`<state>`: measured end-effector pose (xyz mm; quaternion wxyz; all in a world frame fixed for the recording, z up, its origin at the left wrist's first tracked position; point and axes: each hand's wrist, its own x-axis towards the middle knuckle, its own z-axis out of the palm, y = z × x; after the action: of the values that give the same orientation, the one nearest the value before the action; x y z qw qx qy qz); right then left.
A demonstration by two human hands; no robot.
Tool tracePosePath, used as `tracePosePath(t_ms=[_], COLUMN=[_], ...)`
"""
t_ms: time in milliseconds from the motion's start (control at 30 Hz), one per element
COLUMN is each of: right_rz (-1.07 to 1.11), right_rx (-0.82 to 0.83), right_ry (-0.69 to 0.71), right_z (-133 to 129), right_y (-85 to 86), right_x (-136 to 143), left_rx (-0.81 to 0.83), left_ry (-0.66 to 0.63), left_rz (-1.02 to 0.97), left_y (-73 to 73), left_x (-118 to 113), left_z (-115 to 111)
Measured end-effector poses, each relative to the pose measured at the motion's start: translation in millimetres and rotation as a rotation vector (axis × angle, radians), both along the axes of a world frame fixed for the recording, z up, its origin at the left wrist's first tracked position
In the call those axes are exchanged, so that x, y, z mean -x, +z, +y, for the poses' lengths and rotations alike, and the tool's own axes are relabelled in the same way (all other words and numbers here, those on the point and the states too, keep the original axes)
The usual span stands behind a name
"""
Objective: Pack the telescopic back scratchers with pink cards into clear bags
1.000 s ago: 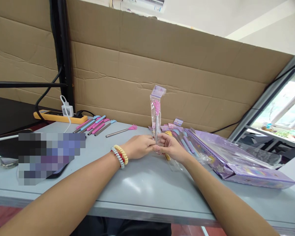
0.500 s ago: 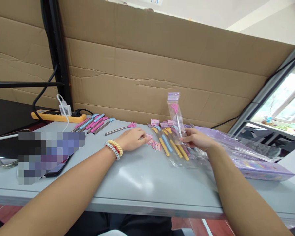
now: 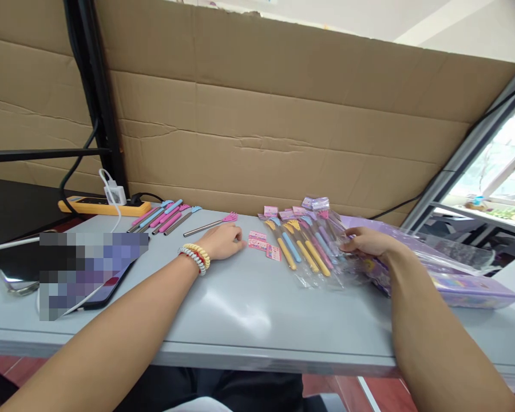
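Observation:
My left hand (image 3: pixel 224 242) rests on the table, fingers loosely bent and nothing visible in it. Beside it lies an unwrapped metal stick with a pink hand-shaped end (image 3: pixel 230 217). Small pink cards (image 3: pixel 273 252) are just right of its fingertips. My right hand (image 3: pixel 367 240) is at the right edge of a pile of clear-bagged sticks, thumb and fingers apart, touching the plastic. In the pile are sticks with yellow handles (image 3: pixel 311 257), a blue handle (image 3: pixel 292 248), and a pink-ended one (image 3: pixel 323 214).
Several unwrapped pink and blue sticks (image 3: pixel 165 217) lie at the back left, near a yellow power strip (image 3: pixel 105 206) with a white charger. Phones (image 3: pixel 107 292) are at the left. A purple box (image 3: pixel 476 289) and plastic film lie at the right. Cardboard (image 3: pixel 283 126) stands behind.
The bagged pink-ended stick my right hand held upright now lies on the pile, and that hand has moved right and let it go. My left hand has drawn back left, away from the pink cards.

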<state>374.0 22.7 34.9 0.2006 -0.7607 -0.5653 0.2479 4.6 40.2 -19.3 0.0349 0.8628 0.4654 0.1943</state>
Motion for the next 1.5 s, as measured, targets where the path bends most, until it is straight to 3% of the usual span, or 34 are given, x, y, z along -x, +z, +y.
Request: tracePosePath(t_ms=[233, 333, 433, 533, 700, 933, 1300, 1400, 1500], right_rz=[-0.440, -0.575, -0.487, -0.303, -0.191, -0.168, -0.185, -0.183, -0.151], right_rx=[-0.224, -0.445, -0.738, -0.852, -0.786, -0.617, -0.515, -0.496, -0.533], right_ry=[-0.027, -0.006, 0.038, 0.103, 0.353, 0.573, 0.585, 0.585, 0.556], right_z=[13.0, 10.4, 4.9, -0.5, -6.5, -9.2, -8.7, -8.3, -7.2], right_y=[-8.4, -6.8, -3.6, -5.0, -18.8, -28.4, -26.8, -27.7, -29.6], right_x=[5.0, 16.6, 34.3, 56.4, 93.7, 114.0, 108.9, 109.6, 109.0], left_rx=[0.027, 0.033, 0.016, -0.035, -0.182, -0.051, 0.038, 0.042, 0.043], left_ry=[0.030, 0.058, 0.118, 0.244, 0.507, 0.662, 0.650, 0.544, 0.355], left_rz=[0.030, 0.046, 0.060, 0.086, 0.116, 0.200, 0.170, 0.112, 0.062], left_y=[-0.7, 0.4, 2.9, 6.8, 10.6, 4.7, 3.5, 7.6, 11.2], left_x=[1.0, 0.8, 1.0, 2.3, 10.1, 23.3, 28.0, 23.5, 15.9], left_z=[0.8, -0.2, -2.4, -4.0, 0.6, 10.6, 16.8, 12.8, 6.2])
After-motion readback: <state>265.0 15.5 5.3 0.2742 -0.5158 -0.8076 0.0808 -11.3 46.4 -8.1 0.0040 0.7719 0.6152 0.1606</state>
